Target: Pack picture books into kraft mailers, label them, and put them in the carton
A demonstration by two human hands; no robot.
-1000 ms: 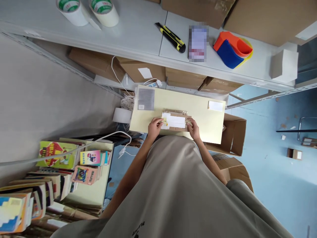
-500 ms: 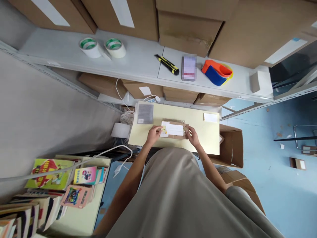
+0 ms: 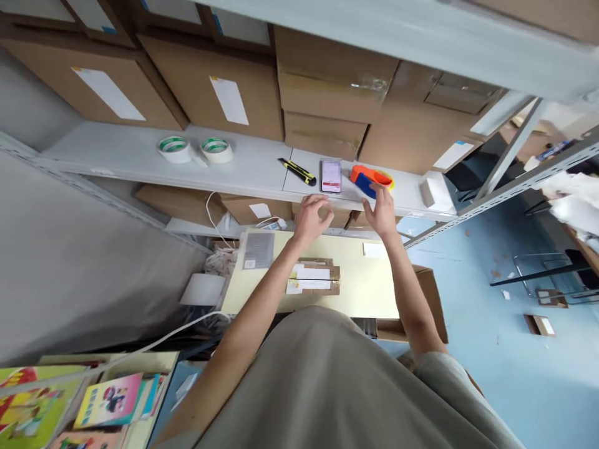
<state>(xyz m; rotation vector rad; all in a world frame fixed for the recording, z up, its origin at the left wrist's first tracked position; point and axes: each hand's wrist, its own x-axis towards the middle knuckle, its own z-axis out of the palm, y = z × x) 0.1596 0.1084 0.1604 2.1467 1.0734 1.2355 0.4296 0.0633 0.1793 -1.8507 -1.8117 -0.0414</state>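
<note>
Grey shelf under stacked cardboard boxes, and both your hands are up at its front edge: right hand open and empty, fingertips just short of the orange-and-blue tape dispenser, which lies crosswise, long axis left-right, blue end towards you. Left hand, loosely curled and empty, sits further off, below the phone.

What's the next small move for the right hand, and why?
Probably close the right hand on the orange-and-blue tape dispenser: its open fingers hover at the dispenser on the shelf, holding nothing. The labelled cardboard parcel lies flat on the table.
</note>
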